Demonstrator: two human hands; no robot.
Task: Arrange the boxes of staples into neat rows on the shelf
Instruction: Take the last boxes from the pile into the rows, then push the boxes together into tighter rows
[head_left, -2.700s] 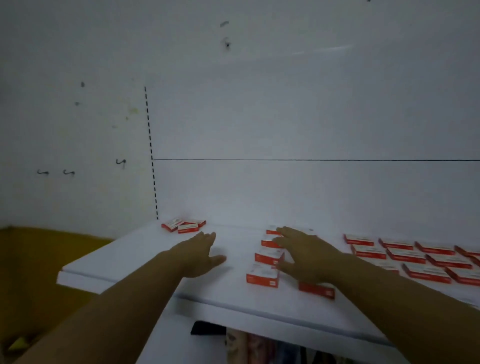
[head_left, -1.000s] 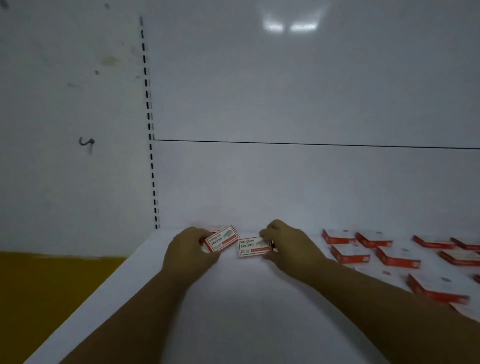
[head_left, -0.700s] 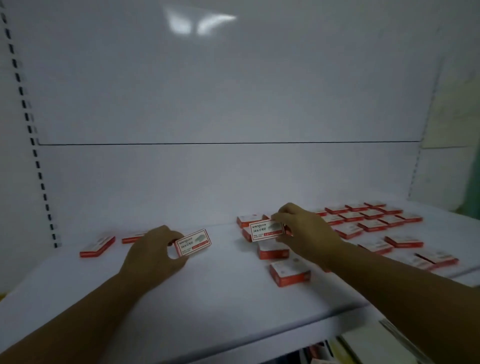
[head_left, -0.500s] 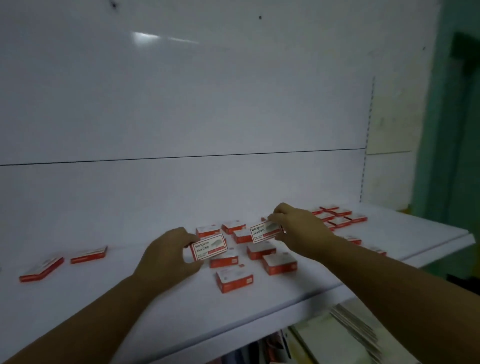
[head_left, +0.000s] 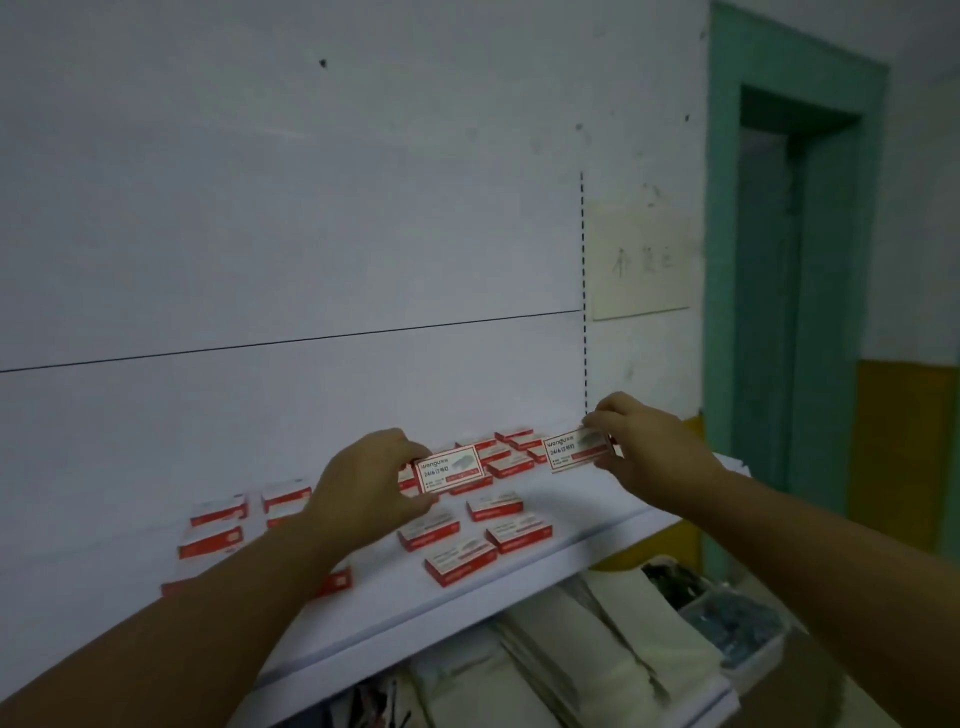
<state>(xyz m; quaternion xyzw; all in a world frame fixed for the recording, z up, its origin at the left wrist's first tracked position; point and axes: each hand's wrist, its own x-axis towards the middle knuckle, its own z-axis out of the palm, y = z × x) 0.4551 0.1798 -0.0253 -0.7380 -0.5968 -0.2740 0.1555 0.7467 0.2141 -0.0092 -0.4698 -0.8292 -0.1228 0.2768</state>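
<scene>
Several red-and-white staple boxes (head_left: 460, 562) lie flat in loose rows on the white shelf (head_left: 395, 618). My left hand (head_left: 363, 488) grips one staple box (head_left: 450, 475), tilted up with its label facing me, above the middle of the shelf. My right hand (head_left: 649, 447) pinches a second staple box (head_left: 574, 450) by its right end, raised over the far right end of the shelf. My left forearm hides some boxes on the near left.
A white back panel (head_left: 291, 260) rises behind the shelf, with a slotted upright (head_left: 583, 291) at its right. A green door frame (head_left: 722, 270) stands further right. Below the shelf lie stacked pale packets (head_left: 571, 670) and a bin of dark items (head_left: 737, 623).
The view has swung right from the shelf's left end to its right end. Both hands picked up a box each and carried them rightward along the shelf.
</scene>
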